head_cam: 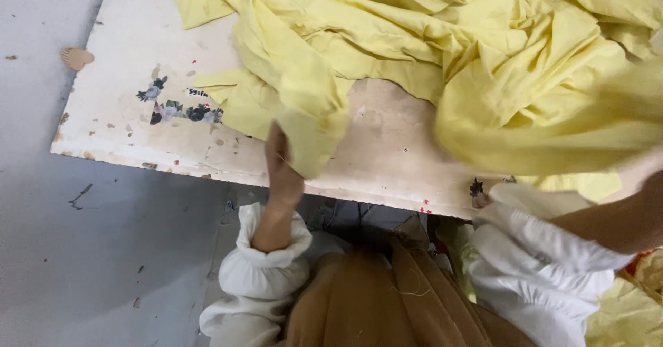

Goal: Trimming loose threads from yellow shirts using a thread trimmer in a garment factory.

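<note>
The left hand (282, 171) reaches up over the near edge of the desk (124, 122) and meets a hanging fold of the yellow cloth (414, 36). Its fingers are tucked under that fold, so I cannot tell how far they are closed or whether they truly pinch it. The right hand is blurred at the far right, lost behind the cloth and the white ruffled sleeve (545, 257); its hold is not visible either.

The cloth lies in a crumpled heap across the far and right parts of the desk, with one lobe drooping toward the near edge.

To handle it well, I judge that the left hand should take a firm pinch on a single layer at the fold's edge, not a bunched handful, and draw it flat along the desk so creases do not carry over.

A small flower-patterned sticker (181, 107), dark and pale, sits on the worn white desk at left. A tan foot-shaped scrap (76, 58) lies on the grey floor (62, 250).
</note>
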